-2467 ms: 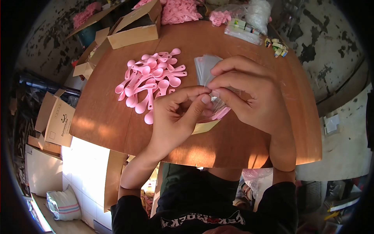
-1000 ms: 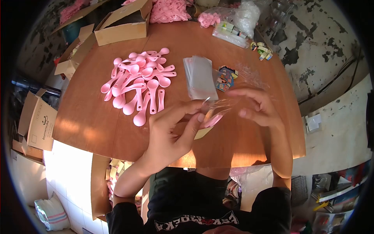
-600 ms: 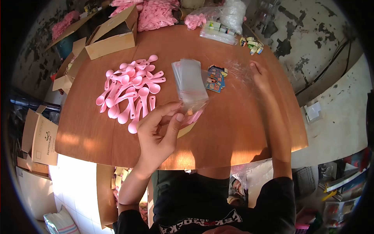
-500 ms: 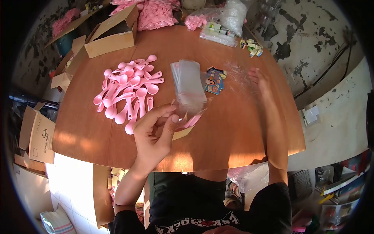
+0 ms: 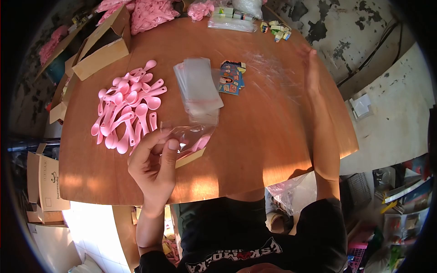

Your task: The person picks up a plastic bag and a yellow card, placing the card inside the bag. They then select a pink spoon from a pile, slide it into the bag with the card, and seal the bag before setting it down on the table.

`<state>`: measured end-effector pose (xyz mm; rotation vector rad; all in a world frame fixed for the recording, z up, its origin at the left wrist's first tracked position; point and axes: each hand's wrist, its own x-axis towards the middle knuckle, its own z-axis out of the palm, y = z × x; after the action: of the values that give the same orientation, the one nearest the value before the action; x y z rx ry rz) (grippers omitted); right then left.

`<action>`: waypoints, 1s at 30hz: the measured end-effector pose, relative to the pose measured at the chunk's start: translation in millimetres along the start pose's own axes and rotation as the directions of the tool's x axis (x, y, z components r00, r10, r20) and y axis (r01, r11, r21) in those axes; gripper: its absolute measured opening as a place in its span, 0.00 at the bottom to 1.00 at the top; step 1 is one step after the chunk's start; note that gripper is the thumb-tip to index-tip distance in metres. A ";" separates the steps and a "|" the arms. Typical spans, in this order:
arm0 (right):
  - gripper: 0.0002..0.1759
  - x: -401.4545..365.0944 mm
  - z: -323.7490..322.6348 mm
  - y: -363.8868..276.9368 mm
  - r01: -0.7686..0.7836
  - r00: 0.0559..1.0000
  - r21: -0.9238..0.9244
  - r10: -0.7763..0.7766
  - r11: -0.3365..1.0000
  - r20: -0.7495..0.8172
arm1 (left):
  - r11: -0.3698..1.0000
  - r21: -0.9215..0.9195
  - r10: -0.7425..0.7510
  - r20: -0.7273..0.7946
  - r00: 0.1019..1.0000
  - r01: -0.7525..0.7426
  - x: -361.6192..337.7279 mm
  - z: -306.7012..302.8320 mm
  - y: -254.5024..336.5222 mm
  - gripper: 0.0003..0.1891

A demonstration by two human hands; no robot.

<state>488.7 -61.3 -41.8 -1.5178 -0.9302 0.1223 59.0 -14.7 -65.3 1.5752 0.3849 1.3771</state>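
Note:
My left hand (image 5: 154,161) is closed in a pinch on the edge of a clear plastic bag (image 5: 184,135). A pink plastic piece (image 5: 200,143), like a spoon, shows inside it, and a pale yellow strip (image 5: 191,158) lies along its lower side. Left of this hand is a heap of pink spoons (image 5: 132,98). Beyond the held bag lies a stack of flat clear bags (image 5: 198,88), next to a few printed blue cards (image 5: 231,79). My right hand (image 5: 312,70) is at the table's right edge, fingers stretched out, apparently holding nothing.
Thin clear plastic (image 5: 271,68) lies on the wooden table (image 5: 264,136) left of my right hand. At the back are a cardboard box (image 5: 102,52), pink goods in bags (image 5: 152,16), a plastic-wrapped pack (image 5: 232,22) and several small boxes (image 5: 277,31). A wall stands right.
The camera view has shifted, so the table's things appear further left and higher. My right hand has moved right, away from the cards. My left hand still holds the bag.

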 end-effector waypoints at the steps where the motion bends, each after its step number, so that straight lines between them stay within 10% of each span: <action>1: 0.39 13.0 -15.9 6.5 -0.004 1.000 -0.007 0.004 1.000 -0.002 | 1.000 -0.022 -0.017 -0.017 1.000 0.016 0.0 0.7 0.4 0.11; 4: 0.40 32.7 -58.0 43.5 0.133 0.983 -0.384 -0.172 0.914 -0.070 | 1.000 -0.015 -0.020 -0.010 1.000 0.020 0.3 0.0 4.0 0.10; 6: 0.41 25.6 -70.7 75.2 -0.150 0.986 -0.744 0.039 0.651 -0.165 | 1.000 0.008 -0.012 0.004 1.000 0.012 0.8 0.2 7.6 0.10; 13: 0.45 -4.2 -56.2 106.3 -0.228 0.949 -0.879 0.298 0.419 -0.104 | 0.997 0.018 -0.077 -0.005 0.997 0.077 -2.8 5.2 3.8 0.11; 20: 0.43 7.7 -77.4 52.4 -0.321 0.933 -0.464 0.359 0.826 -0.007 | 1.000 -0.010 -0.010 -0.005 1.000 0.010 -0.6 7.7 4.3 0.10; 25: 0.42 -3.8 -87.5 6.2 -0.394 0.904 -0.290 0.425 0.872 0.047 | 1.000 0.028 -0.011 -0.010 1.000 0.011 -0.6 4.1 3.7 0.10; 28: 0.35 -22.4 -89.0 -5.2 -0.363 0.849 -0.642 0.524 0.675 0.071 | 0.997 0.004 -0.082 -0.030 0.996 0.082 -2.4 5.0 5.5 0.12; 30: 0.29 -40.3 -77.4 -21.1 -0.036 0.891 -0.837 0.397 0.547 0.221 | 1.000 -0.016 -0.018 0.018 1.000 0.018 -0.7 3.5 3.5 0.11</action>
<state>496.9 -149.1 -25.0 -2.5790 -1.1861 0.1986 60.7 -18.5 -62.5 1.5656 0.3757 1.3486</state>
